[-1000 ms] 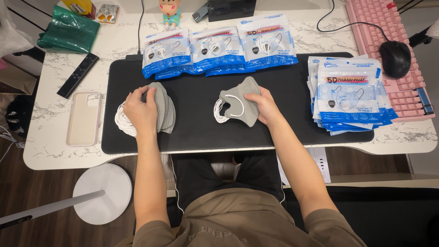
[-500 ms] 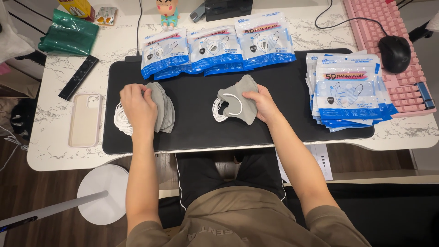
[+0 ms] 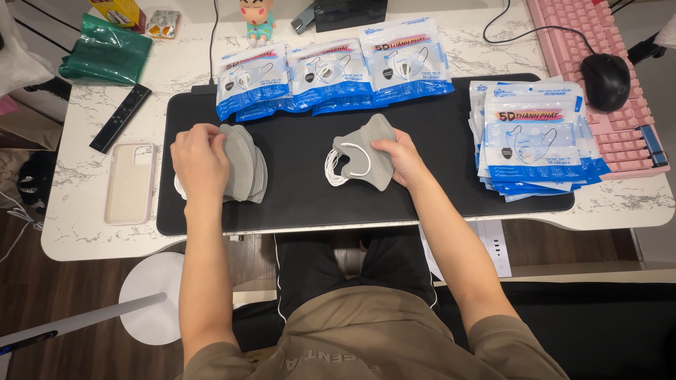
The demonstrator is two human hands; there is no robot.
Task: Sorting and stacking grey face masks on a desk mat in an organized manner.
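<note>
The grey folded mask [image 3: 366, 151] with white ear loops lies on the black mat [image 3: 296, 190], and the right hand [image 3: 398, 156] pinches its right edge with closed fingers. The left hand [image 3: 199, 160] is closed on a stack of grey masks [image 3: 243, 165]. Both hands stay where they were half a second ago. Beyond them, blue mask packets [image 3: 331, 74] lie on the marble table [image 3: 84, 225].

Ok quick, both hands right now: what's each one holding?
Left hand: closed on the fanned stack of grey masks on the black mat.
Right hand: closed on the grey mask bundle.
</note>
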